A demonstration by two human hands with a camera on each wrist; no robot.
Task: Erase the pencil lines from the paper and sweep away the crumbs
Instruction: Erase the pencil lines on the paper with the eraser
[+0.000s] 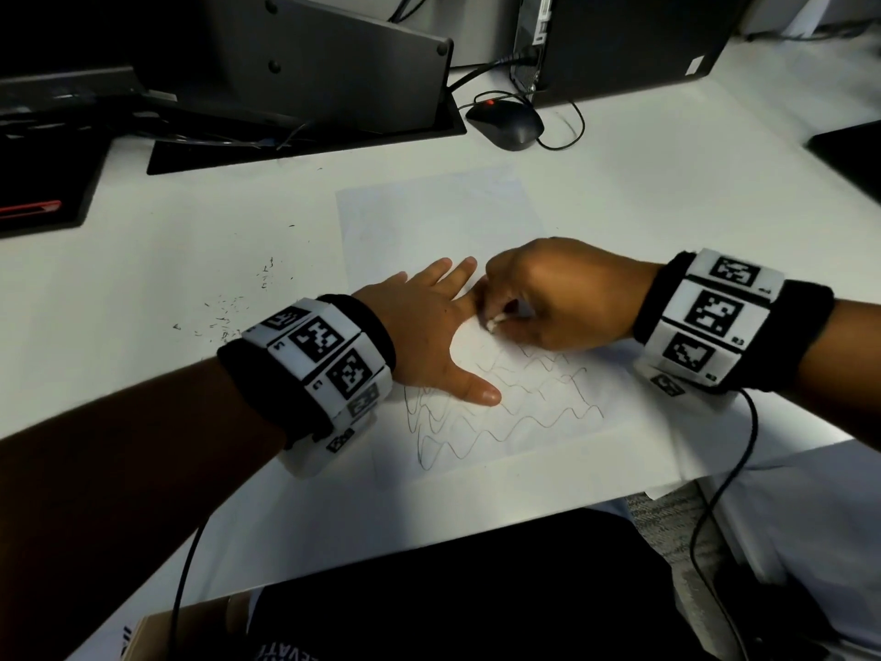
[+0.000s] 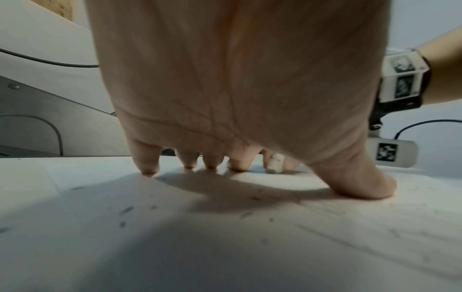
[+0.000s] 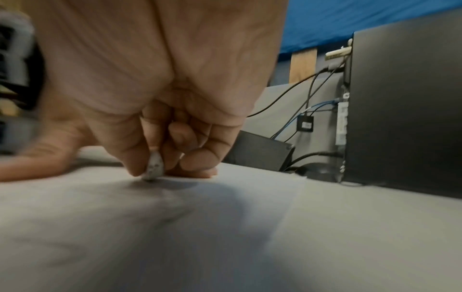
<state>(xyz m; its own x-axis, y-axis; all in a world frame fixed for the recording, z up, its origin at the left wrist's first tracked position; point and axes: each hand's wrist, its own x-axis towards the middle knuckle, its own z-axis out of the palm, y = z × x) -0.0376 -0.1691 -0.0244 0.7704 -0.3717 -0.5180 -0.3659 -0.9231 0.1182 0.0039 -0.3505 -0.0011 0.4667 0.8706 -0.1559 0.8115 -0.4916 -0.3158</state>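
Observation:
A white sheet of paper lies on the desk, its near half covered with wavy pencil lines and its far half nearly blank. My left hand lies flat on the paper with fingers spread, pressing it down; its fingertips touch the sheet. My right hand pinches a small white eraser between thumb and fingers, its tip on the paper just right of the left index finger. The eraser looks grey and smudged in the right wrist view. Dark eraser crumbs lie scattered on the desk left of the paper.
A black mouse with its cable sits beyond the paper. A monitor base stands at the back left and a black computer tower at the back right. The white desk edge runs close below the paper. Wrist cables hang off both arms.

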